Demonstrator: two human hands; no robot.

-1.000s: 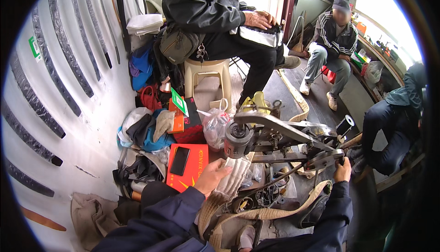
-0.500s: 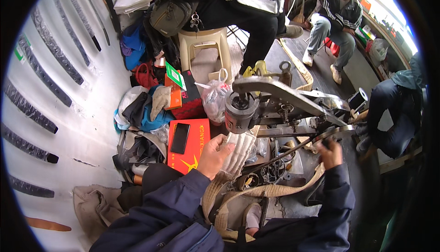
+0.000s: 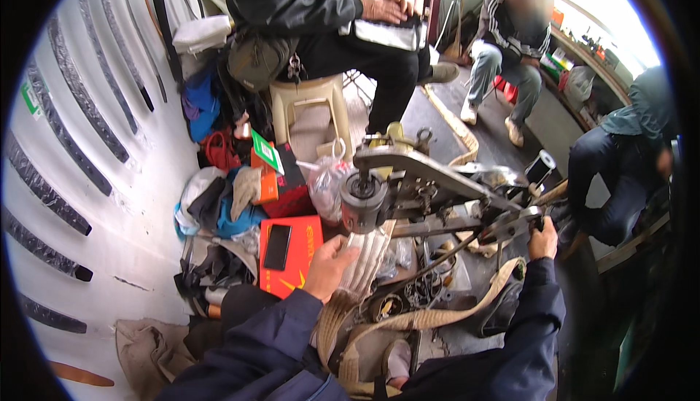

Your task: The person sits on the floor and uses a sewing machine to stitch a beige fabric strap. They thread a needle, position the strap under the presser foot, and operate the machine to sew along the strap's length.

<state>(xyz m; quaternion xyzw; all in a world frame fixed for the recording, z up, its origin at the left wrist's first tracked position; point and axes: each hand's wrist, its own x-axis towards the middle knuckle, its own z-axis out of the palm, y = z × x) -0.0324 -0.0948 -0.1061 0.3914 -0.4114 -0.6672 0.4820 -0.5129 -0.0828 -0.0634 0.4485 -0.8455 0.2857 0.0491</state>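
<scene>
A metal hand-cranked sewing machine (image 3: pixel 430 171) stands in front of me, its round head (image 3: pixel 362 198) toward my left side. Beneath that head lies wide, ribbed beige webbing (image 3: pixel 370 255). My left hand (image 3: pixel 328 266) pinches the webbing's left edge between thumb and fingers. On the right, my right hand (image 3: pixel 542 240) is closed around the dark crank handle at the rim of the machine's wheel (image 3: pixel 512 224). A long beige strap (image 3: pixel 430 318) loops below the machine and over my lap area. The needle point is hidden by the head.
Left of the machine lie a red box (image 3: pixel 295 262) with a black phone (image 3: pixel 278 246), a plastic bag (image 3: pixel 328 186) and piled cloths (image 3: pixel 244 189). A person sits on a beige stool (image 3: pixel 310 98) ahead; others sit at the right. Long wrapped strips hang on the white left wall.
My right hand has moved outward to the wheel's right rim, now on the crank handle, and the wheel has turned. My left hand stays on the webbing. The whole view has shifted slightly.
</scene>
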